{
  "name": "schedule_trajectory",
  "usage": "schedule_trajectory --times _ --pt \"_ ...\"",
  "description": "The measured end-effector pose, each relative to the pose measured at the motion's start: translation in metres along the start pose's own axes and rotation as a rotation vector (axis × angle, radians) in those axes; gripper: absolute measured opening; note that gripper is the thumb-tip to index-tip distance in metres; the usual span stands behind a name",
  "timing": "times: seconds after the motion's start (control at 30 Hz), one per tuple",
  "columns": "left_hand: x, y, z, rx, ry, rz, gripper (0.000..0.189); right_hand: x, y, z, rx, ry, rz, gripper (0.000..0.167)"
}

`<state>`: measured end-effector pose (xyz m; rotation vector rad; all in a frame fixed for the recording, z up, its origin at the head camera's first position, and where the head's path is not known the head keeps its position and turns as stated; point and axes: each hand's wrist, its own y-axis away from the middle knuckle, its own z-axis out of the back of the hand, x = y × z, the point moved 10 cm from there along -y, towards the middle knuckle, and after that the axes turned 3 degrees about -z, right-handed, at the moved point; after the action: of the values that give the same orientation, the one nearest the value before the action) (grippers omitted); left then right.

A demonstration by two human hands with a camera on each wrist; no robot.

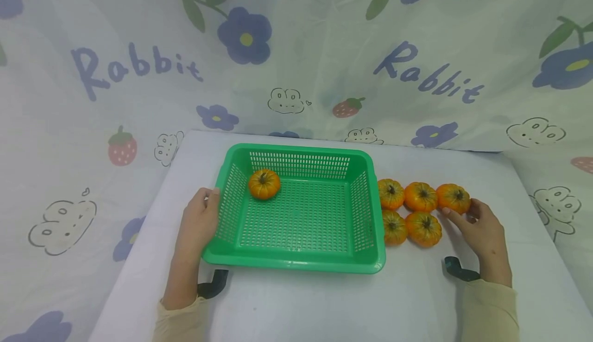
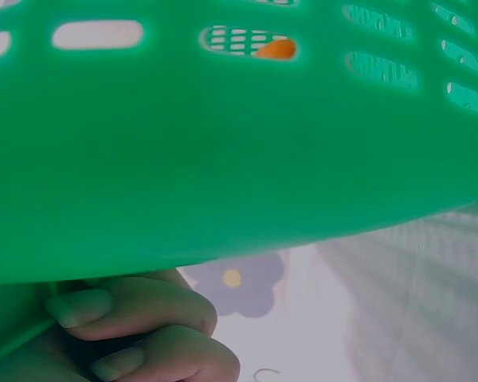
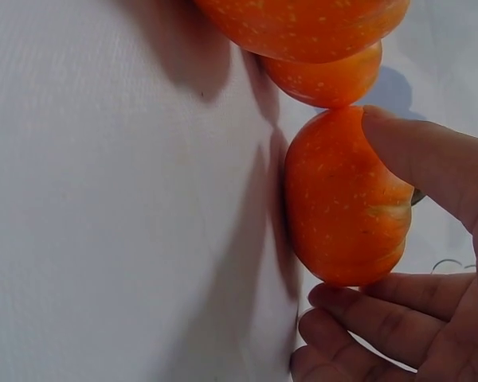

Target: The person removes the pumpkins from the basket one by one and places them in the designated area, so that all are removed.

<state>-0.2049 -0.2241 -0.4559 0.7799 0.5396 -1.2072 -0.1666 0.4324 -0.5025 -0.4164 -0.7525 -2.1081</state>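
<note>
A green plastic basket [image 1: 296, 266] with slotted walls stands on the white table, one small orange pumpkin [image 1: 264, 184] inside near its back left corner. At the basket's left side, my left hand [image 1: 200, 221] grips the rim; in the left wrist view its curled fingers [image 2: 151, 314] show under the green edge. To the right, my right hand [image 1: 482, 228] pinches the rightmost pumpkin [image 1: 453, 199] of the back row. In the right wrist view the thumb [image 3: 422, 155] lies on one side of that pumpkin [image 3: 342, 199], the fingertips on the other, and it sits on the table.
Beside the basket's right wall are more pumpkins: two others in the back row [image 1: 420, 197] and two in the front row [image 1: 423, 229], close together. A patterned cloth [image 1: 315, 64] hangs behind the table. Dark curved wrist-worn pieces [image 1: 214, 284] show near both forearms.
</note>
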Motion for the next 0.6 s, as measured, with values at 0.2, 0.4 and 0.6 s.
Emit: schedule_trajectory --times 0.2,0.4,0.6 --pt "-0.0001 0.0004 0.0008 -0.003 0.0 0.002 0.069 0.0008 0.0006 -0.0008 0.005 -0.001 -0.002 0.121" --pt "-0.0002 0.0008 0.0009 0.001 -0.004 0.01 0.069 0.0005 0.0007 -0.0012 0.011 0.004 0.007 0.123" --pt "-0.0002 0.0007 0.0008 0.005 -0.008 0.014 0.07 0.0006 0.0014 -0.0001 0.019 0.011 0.021 0.123"
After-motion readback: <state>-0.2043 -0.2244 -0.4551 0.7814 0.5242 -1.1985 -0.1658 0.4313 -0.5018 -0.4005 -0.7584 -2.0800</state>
